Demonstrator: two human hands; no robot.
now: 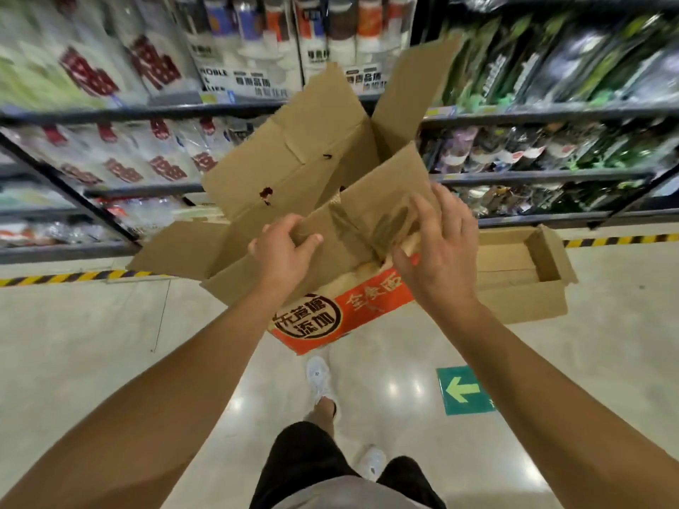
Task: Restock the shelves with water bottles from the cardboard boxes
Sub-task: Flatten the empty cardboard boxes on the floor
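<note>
Head view: left hand (281, 249) grips the near flap (371, 214) of the raised box (341, 310), thumb on top, fingers curled under the flap's left edge. Right hand (435, 247) holds the same flap's right corner, fingers spread and bent over its glossy tape.

Boxes counted: two. The raised box has four flaps open; its inside is largely hidden by the near flap, and only a pale strip shows below the right fingers, contents not identifiable. Its front face is orange with a round black-and-white mark. The second box (521, 284) lies on the floor (92, 343) just right of the raised box, open, with bare cardboard showing inside. No bottle can be made out in either box.

Shelves (514, 113) stand behind the raised box, several tiers, packed with blurred goods: white packs with red print to its left, dark green packs to its right. A yellow-black strip (66, 278) edges the shelf base on both sides.

Below the raised box: glossy floor, two white shoes, and one green arrow sign (463, 390) to the right.
</note>
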